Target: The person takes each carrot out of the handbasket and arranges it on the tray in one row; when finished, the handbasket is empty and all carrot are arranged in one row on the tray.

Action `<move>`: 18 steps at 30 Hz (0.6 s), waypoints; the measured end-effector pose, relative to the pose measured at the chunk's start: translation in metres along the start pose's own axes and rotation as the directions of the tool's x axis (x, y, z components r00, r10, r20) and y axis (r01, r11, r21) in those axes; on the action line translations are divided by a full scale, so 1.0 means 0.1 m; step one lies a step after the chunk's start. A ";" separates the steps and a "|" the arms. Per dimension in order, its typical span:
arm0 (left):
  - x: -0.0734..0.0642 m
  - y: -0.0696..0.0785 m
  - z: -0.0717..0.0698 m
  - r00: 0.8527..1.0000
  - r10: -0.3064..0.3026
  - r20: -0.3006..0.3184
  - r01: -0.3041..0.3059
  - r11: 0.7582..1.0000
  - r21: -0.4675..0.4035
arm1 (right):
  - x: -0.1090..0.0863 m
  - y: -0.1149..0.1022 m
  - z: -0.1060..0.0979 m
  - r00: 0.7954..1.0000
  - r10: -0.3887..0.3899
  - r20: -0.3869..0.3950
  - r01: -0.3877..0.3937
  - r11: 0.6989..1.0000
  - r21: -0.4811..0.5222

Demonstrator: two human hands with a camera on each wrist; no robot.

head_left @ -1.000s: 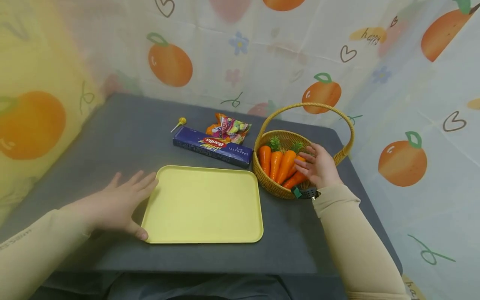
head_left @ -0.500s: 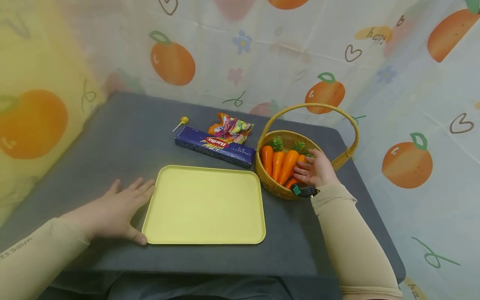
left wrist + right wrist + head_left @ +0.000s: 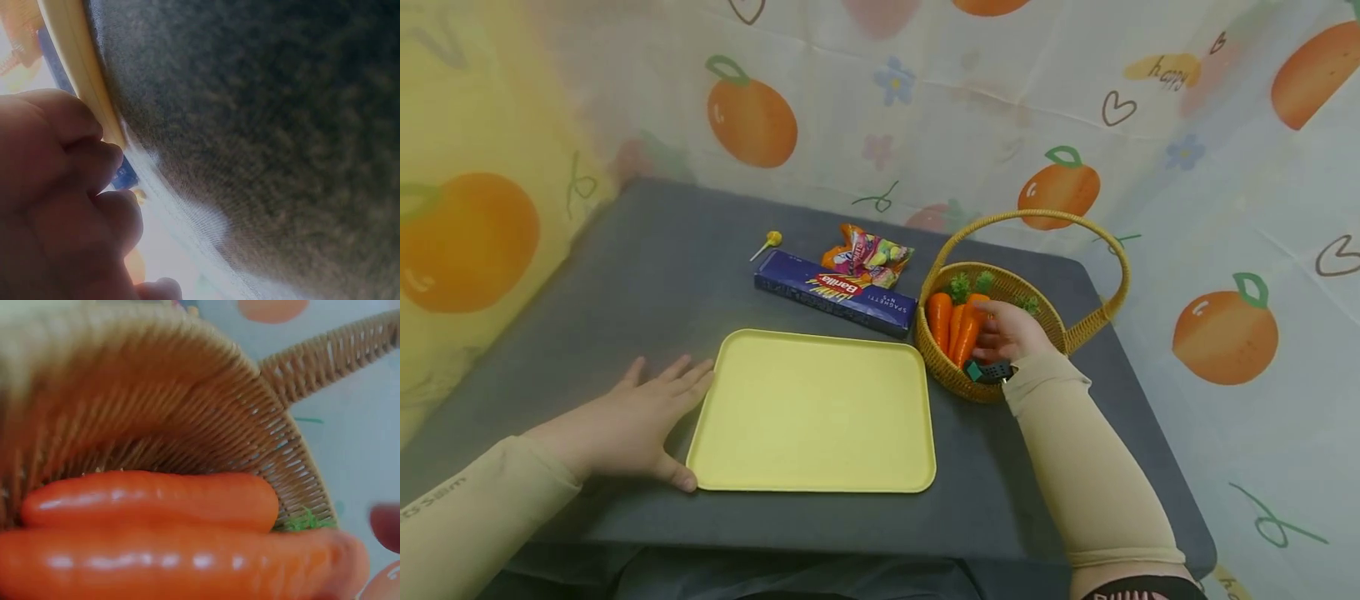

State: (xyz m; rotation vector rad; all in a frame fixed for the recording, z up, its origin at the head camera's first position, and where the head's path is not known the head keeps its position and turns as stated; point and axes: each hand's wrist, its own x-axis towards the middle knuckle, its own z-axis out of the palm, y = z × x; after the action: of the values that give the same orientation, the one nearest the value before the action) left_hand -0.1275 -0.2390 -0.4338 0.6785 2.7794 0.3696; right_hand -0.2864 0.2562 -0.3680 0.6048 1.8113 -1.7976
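My left hand (image 3: pixel 628 425) is spread at the left side of a yellow tray (image 3: pixel 812 408). Its thumb is at the tray's near left corner, and the fingertips are by the left rim. My right hand (image 3: pixel 1011 329) reaches into a wicker basket (image 3: pixel 943 379) with its fingers bent against an orange carrot (image 3: pixel 968 332). Whether they grip it is hidden. More carrots (image 3: pixel 938 317) with green tops lie to the left of it. In the right wrist view, two carrots (image 3: pixel 150 500) lie against the woven wall, and a blurred fingertip (image 3: pixel 386 526) shows at the right edge.
Behind the tray lies a blue spaghetti box (image 3: pixel 835 292), close to the basket. A colourful candy bag (image 3: pixel 868 254) and a yellow lollipop (image 3: pixel 767 243) are beyond it. The basket's tall handle (image 3: pixel 1037 215) arches up. A patterned curtain (image 3: pixel 962 117) hangs behind the grey table (image 3: pixel 662 250).
My right hand has moved left and deeper into the basket, its fingers bending. The carrot beside it has shifted left over a neighbour. My left hand stays by the tray.
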 end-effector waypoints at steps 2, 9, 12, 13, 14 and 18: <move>0.00 0.00 0.00 1.000 0.000 0.001 0.000 1.000 -0.003 | 0.02 -0.01 0.00 1.000 0.011 0.012 -0.011 1.000 -0.015; 0.01 0.01 0.01 1.000 0.000 0.005 0.000 1.000 0.002 | 0.09 -0.01 -0.01 0.994 0.011 0.108 -0.008 1.000 -0.026; 0.01 0.00 0.00 1.000 0.000 0.006 0.000 1.000 0.005 | 0.12 -0.02 0.04 0.985 -0.004 0.172 0.019 0.996 -0.082; 0.01 0.00 0.00 1.000 0.000 0.007 0.000 1.000 0.004 | 0.13 -0.02 0.06 0.982 -0.013 0.189 0.033 0.994 -0.105; 0.01 0.00 0.00 1.000 -0.001 0.008 0.001 1.000 0.003 | 0.14 -0.02 0.08 0.979 -0.021 0.205 0.050 0.990 -0.134; 0.01 -0.01 0.00 1.000 0.002 0.004 -0.002 1.000 0.005 | 0.15 -0.03 0.14 0.962 -0.061 0.267 0.121 0.969 -0.214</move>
State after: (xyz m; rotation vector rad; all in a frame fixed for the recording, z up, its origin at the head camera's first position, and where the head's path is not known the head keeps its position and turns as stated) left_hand -0.1286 -0.2396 -0.4347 0.6820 2.7767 0.3617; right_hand -0.2994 0.2420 -0.3756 0.1892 1.8522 -1.6076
